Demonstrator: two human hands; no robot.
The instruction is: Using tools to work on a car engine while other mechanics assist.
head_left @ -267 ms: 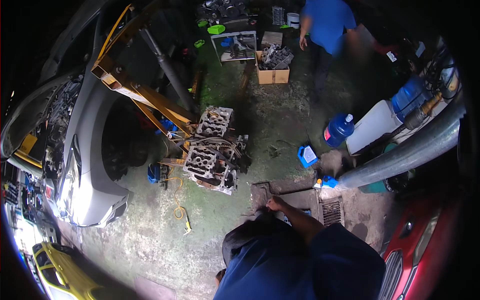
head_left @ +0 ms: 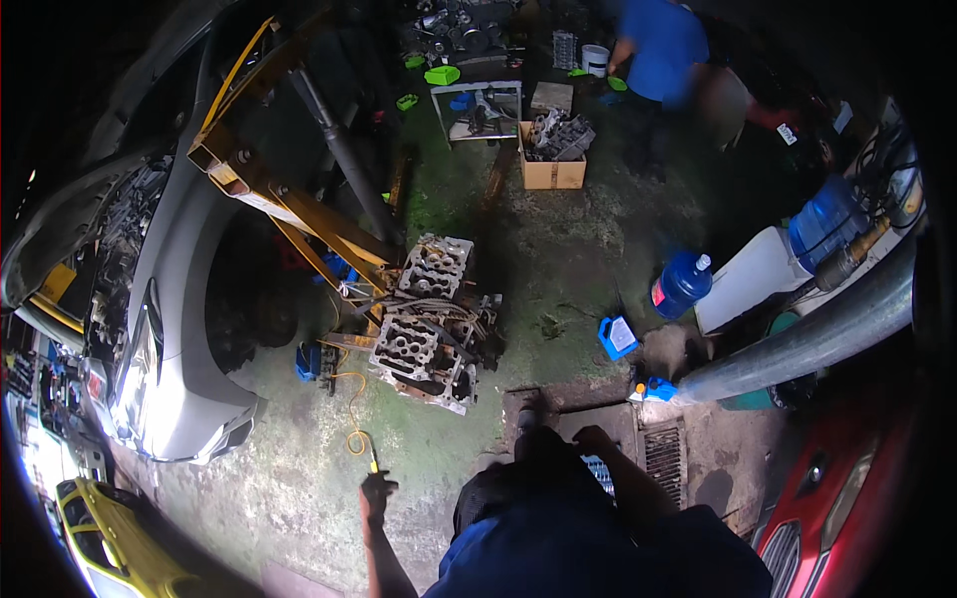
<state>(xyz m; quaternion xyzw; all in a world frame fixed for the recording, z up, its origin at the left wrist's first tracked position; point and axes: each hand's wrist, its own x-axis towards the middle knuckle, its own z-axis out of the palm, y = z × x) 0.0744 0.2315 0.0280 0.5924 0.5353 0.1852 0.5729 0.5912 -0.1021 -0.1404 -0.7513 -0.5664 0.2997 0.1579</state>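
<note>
My left hand point(head_left: 377, 494) hangs out to the left, its fingers loosely apart and in shadow. In the picture it overlaps the lower end of a yellow air hose point(head_left: 356, 439) with a nozzle on the floor; no grip on it shows. My right hand point(head_left: 595, 442) is in front of my right side, above a metal floor plate, too dark to make out its fingers. Ahead of me, a greasy engine block with cylinder heads point(head_left: 419, 339) stands by a yellow engine crane point(head_left: 299, 219). One of my feet point(head_left: 528, 414) steps forward.
A grey car point(head_left: 179, 329) with raised hood is at left, a yellow car point(head_left: 110, 538) behind it, a red car point(head_left: 817, 498) at right. A blue water jug point(head_left: 682, 285), blue bottle point(head_left: 617, 338), large pipe point(head_left: 797, 339) and floor grate point(head_left: 665, 463) lie right. A co-worker point(head_left: 663, 50) stands far off.
My left hand has come into view at the left. My right hand has moved right and down. The co-worker's arm has shifted, now near a green object.
</note>
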